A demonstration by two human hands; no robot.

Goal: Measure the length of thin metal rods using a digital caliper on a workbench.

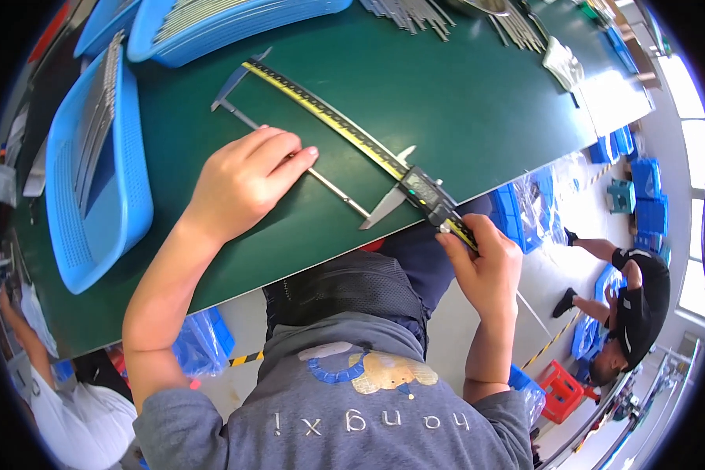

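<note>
A long digital caliper (329, 117) with a yellow-and-black scale lies slantwise over the green table. Between its jaws runs a thin metal rod (333, 188), one end at each jaw. My left hand (251, 176) pinches the rod near its middle, fingers closed around it. At the caliper's near right end, my right hand (486, 262) grips the slider just past the display (423, 188), thumb and fingers closed on it. That end of the caliper reaches over the table's edge.
On the left stands a blue basket (139, 180) holding several metal strips; another blue basket (235, 39) with rods is behind it. More loose rods (411, 14) and a white glove (562, 64) lie at the far side. Two other people are nearby, one crouching at right.
</note>
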